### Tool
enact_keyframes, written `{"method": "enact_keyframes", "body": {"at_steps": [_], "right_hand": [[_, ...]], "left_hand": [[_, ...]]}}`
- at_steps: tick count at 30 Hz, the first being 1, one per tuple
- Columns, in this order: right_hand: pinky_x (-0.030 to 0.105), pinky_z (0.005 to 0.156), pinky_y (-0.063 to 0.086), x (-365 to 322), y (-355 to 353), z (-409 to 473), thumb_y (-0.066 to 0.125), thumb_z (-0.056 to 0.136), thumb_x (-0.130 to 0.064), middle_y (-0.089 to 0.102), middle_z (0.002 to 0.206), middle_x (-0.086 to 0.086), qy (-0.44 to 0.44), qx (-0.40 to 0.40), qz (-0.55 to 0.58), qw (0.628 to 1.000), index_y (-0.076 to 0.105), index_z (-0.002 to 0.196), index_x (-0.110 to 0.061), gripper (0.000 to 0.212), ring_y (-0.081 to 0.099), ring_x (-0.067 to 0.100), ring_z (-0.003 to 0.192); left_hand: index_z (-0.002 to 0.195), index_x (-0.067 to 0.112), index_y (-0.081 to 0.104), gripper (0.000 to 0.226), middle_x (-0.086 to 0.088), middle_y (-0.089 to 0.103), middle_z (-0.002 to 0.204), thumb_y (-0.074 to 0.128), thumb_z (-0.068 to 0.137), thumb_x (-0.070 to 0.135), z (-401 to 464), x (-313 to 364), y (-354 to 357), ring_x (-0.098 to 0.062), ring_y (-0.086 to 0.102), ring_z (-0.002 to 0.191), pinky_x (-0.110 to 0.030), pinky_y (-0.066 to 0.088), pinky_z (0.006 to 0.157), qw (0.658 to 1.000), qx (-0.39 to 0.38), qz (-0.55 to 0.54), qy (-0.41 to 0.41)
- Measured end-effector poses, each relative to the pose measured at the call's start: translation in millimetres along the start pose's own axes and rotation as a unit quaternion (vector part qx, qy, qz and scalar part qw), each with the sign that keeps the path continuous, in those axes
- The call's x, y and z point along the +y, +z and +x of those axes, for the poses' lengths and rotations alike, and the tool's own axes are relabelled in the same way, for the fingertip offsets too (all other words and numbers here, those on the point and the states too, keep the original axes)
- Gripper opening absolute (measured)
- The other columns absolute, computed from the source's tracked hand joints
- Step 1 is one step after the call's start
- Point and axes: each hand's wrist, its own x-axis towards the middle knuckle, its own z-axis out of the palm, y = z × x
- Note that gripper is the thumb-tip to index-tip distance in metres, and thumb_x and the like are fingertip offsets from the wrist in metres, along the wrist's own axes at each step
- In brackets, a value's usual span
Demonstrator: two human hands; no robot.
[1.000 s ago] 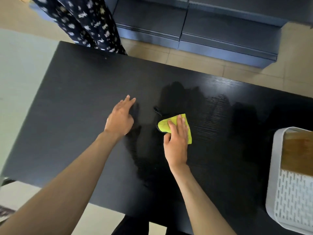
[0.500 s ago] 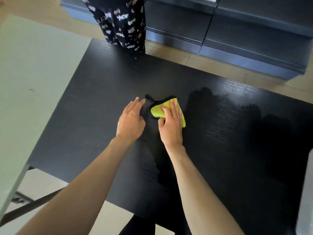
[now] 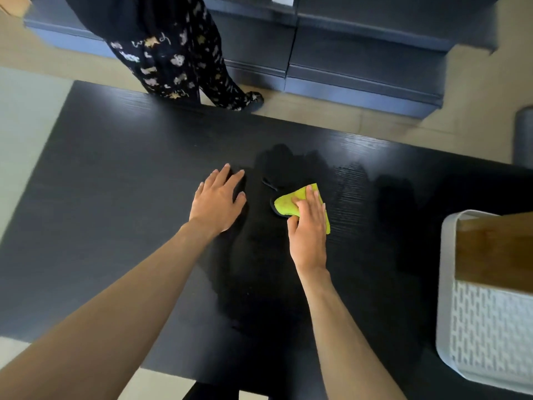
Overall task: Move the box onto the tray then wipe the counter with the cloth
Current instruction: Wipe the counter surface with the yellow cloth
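Wiping was the step in hand, we judged, since in the head view the box (image 3: 494, 251) already sat on the tray (image 3: 445, 284) at the right edge of the counter (image 3: 115, 197). Our right hand (image 3: 310, 226) lay flat, fingers (image 3: 313, 202) straight and together, pressing the cloth (image 3: 288, 204) onto the counter's middle rather than gripping it. Our left hand (image 3: 216, 202) rested beside it, fingers spread, holding nothing. Next, we judged, steady pressure and strokes toward the drier, unwiped areas.
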Motion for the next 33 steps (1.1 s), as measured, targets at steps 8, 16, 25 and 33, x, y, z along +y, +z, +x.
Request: {"method": "enact_keyframes", "body": {"at_steps": [8,16,25,33], "right_hand": [[0.047,0.130,0.017,99,-69,-13,0.051,0.094,0.003,0.031,0.168,0.009,0.047,0.055,-0.008,0.997,0.060,0.127,-0.013,0.038,0.020,0.023,0.159],[0.047,0.130,0.017,149,-101,-12,0.053,0.092,0.007,0.033,0.167,0.010,0.102,0.107,-0.018,0.989,0.057,0.132,-0.010,0.043,0.021,0.025,0.158],[0.045,0.127,0.027,169,-119,19,0.051,0.093,0.011,0.034,0.166,0.011,0.161,0.144,0.002,0.976,0.059,0.132,-0.007,0.043,0.026,0.026,0.157],[0.046,0.128,0.023,178,-122,78,0.050,0.093,0.009,0.033,0.164,0.020,0.162,0.151,-0.025,0.975,0.054,0.129,-0.001,0.037,0.024,0.033,0.157]], "left_hand": [[0.156,0.028,0.032,0.057,-0.006,0.030,0.164,0.049,0.102,0.037,28,54,16,-0.031,0.023,0.152,-0.055,0.028,0.121,1.000,0.011,0.010,0.020],[0.157,0.027,0.031,0.062,-0.008,0.027,0.165,0.054,0.100,0.027,26,102,14,-0.034,0.024,0.151,-0.055,0.031,0.119,0.999,0.032,-0.027,0.005],[0.155,0.025,0.035,0.063,-0.009,0.031,0.163,0.059,0.097,0.024,-20,102,26,-0.033,0.025,0.152,-0.055,0.031,0.119,0.999,0.037,0.007,0.014],[0.154,0.024,0.037,0.063,-0.007,0.036,0.161,0.060,0.096,0.021,-43,105,34,-0.030,0.031,0.150,-0.051,0.033,0.120,0.998,0.064,-0.001,0.020]]}}
